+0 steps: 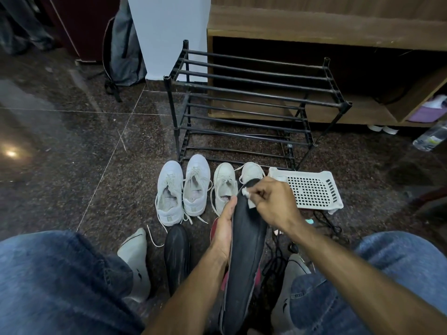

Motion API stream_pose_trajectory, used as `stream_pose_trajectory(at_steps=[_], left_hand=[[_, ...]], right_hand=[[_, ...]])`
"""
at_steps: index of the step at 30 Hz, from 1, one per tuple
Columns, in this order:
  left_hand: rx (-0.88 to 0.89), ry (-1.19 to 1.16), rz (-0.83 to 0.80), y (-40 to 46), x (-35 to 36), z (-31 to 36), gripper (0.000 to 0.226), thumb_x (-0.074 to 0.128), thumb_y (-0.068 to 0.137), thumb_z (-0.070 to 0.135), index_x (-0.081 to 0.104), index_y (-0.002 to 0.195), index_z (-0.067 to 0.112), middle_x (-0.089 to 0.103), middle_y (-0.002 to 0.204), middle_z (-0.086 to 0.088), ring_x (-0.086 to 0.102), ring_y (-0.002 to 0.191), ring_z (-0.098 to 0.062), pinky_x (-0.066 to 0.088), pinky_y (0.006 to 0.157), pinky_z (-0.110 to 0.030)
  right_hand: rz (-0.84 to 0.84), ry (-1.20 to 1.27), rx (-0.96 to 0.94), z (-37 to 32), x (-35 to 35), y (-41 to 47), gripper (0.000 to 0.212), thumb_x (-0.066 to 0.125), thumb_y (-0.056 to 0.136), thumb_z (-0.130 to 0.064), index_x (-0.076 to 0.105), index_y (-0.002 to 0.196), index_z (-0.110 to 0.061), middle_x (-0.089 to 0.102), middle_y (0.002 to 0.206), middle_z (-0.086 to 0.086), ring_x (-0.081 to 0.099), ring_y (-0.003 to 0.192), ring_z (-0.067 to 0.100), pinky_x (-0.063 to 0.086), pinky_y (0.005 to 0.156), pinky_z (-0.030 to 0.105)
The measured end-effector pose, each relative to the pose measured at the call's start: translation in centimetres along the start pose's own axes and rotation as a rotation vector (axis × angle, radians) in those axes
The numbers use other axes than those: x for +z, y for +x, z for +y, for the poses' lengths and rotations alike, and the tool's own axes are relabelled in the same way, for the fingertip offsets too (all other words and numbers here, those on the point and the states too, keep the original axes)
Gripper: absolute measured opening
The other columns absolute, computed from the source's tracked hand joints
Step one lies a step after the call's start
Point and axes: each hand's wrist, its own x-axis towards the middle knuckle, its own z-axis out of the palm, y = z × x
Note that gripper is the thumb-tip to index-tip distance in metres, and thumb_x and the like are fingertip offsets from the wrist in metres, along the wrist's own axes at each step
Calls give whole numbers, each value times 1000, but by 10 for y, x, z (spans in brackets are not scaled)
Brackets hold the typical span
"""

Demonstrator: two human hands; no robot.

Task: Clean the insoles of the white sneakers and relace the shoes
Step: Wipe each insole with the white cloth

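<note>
sitting on a dark stone floor, i look down between my jeans-clad knees. far left of centre, two pairs of white sneakers (193, 189) stand side by side, laces loose, just before a black shoe rack (254, 97). near them a second dark insole (176, 257) lies on the floor. my left hand (223, 234) curls around the edge of the dark insole (244, 257), propping it up. my right hand (273, 201) pinches a small white wipe (246, 192) against its far tip. right of that sits a white perforated tray (312, 189). best to brace firmly and rub in long strokes toward me.
</note>
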Motion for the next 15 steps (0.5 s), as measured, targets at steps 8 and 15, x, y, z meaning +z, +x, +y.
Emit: stream_pose_trajectory(at_steps=[8,15], left_hand=[[-14,24,-26,0,-1,0,60,55,86,41,59,129,1,60,125,-20,59,108,-28,36,111,-41],[29,46,-51,-1,-6,2,45,49,91,39,77,95,4,72,92,-17,69,80,-24,56,75,-30]], right_hand=[[72,-173,63,2,-7,14,16,64,86,-19,76,96,-23,69,101,-2,64,90,29,52,77,37],[-50,-71,-112,-6,0,-24,14,68,85,-15,77,96,-18,68,90,-5,64,77,20,54,72,38]])
